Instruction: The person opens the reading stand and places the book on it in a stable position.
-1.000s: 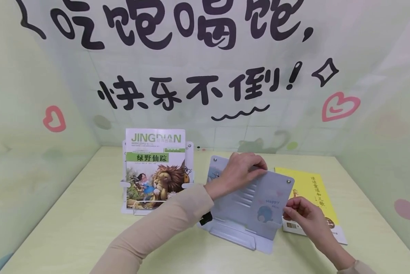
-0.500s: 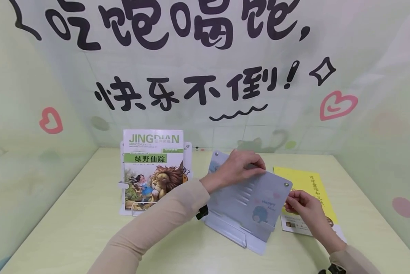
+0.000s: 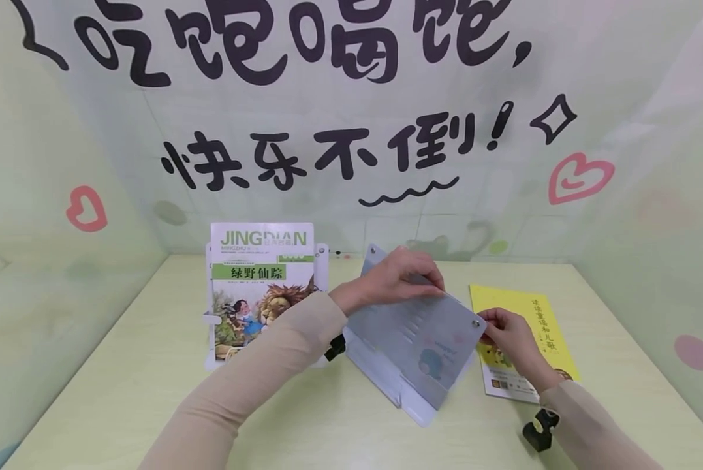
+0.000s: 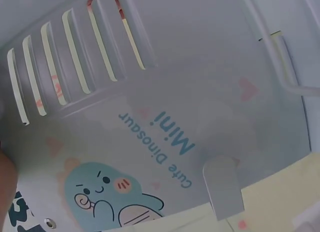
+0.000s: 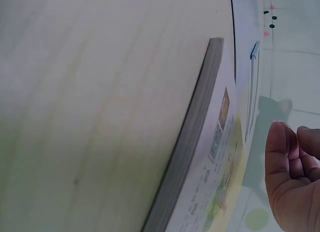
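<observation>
Stand [image 3: 398, 333] tilted over desk [image 3: 304, 424]. Left hand [image 3: 401, 275] grips its top edge; right hand [image 3: 512, 341] at its right corner, fingers curled, grip unclear. Lion book [image 3: 263, 261] upright left of stand; yellow book [image 3: 537, 313] right.

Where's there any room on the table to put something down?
The pale wood-grain table is bare left of the green-and-white lion book, right of the yellow-and-white book, and up front between the beige sleeves. It's crowded at middle right: the left hand grips the slotted grey stand, with the right hand at its corner.
</observation>
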Action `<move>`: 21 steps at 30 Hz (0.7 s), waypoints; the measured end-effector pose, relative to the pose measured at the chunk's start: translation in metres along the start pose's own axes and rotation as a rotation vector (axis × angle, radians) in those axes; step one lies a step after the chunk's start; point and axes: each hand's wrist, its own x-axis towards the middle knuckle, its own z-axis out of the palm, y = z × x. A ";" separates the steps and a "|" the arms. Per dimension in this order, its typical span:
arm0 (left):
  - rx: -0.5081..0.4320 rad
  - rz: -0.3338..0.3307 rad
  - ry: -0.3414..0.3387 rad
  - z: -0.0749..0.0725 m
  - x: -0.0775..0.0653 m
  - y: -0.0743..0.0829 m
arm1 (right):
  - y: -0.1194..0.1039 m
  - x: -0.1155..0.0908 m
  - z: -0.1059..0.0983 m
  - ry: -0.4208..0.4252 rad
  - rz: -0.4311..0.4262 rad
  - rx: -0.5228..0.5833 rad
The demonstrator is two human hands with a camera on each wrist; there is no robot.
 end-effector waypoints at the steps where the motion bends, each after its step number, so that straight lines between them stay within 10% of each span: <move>1: 0.000 0.001 -0.003 -0.002 -0.001 0.000 | 0.000 0.003 0.001 0.001 -0.001 -0.012; 21: -0.082 -0.048 -0.096 -0.019 -0.019 0.016 | -0.007 0.046 0.015 -0.071 0.021 -0.355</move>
